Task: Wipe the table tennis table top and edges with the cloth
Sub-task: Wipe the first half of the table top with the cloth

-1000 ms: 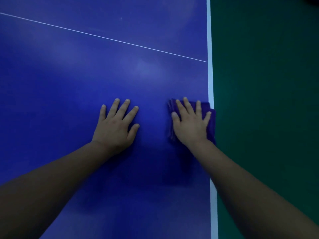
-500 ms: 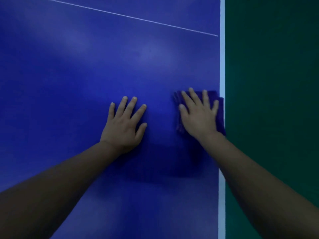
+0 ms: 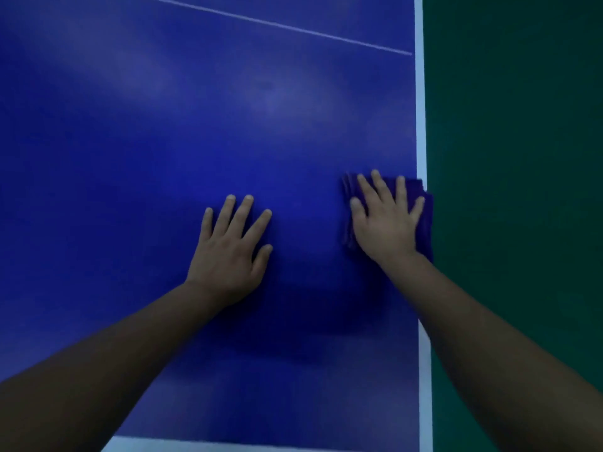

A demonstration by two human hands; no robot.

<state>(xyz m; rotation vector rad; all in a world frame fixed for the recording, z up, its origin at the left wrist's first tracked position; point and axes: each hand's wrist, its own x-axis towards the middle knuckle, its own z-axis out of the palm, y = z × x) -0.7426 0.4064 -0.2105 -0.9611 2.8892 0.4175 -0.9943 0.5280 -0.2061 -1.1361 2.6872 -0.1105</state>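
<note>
Only one view, from the head, looking forward and down. Right hand point(image 3: 386, 223) flat on the cloth point(image 3: 424, 220), fingers straight and spread, pressing it onto the table top point(image 3: 163, 125); no curl round the fabric, just palm and fingers bearing down. Cloth folded, dark purple, lying at the table's right side, its outer part over the white edge line point(image 3: 421, 125) and slightly beyond it, toward the green floor point(image 3: 522, 190). Left hand point(image 3: 231, 252) also flat, fingers apart, resting on bare blue surface near the cloth but well clear of it, holding nothing; likely there as a brace for leaning in. Thin white centre line point(image 3: 277, 25) crossing the top far ahead, and a white end line point(image 3: 228, 445) close below the arms.

Step in hand, by the look of it: wiping along the right border of the top, cloth straddling the edge. Hard to say how much of the surface is already done; pale cloudy patches further up may be glare or unwiped film, cannot tell which.

Next move probably calls for steady downward pressure while sliding the cloth along the white border, keeping it half over the rim so top and edge get wiped together. Worth watching: cloth slipping off toward the floor if pressure shifts outward.
</note>
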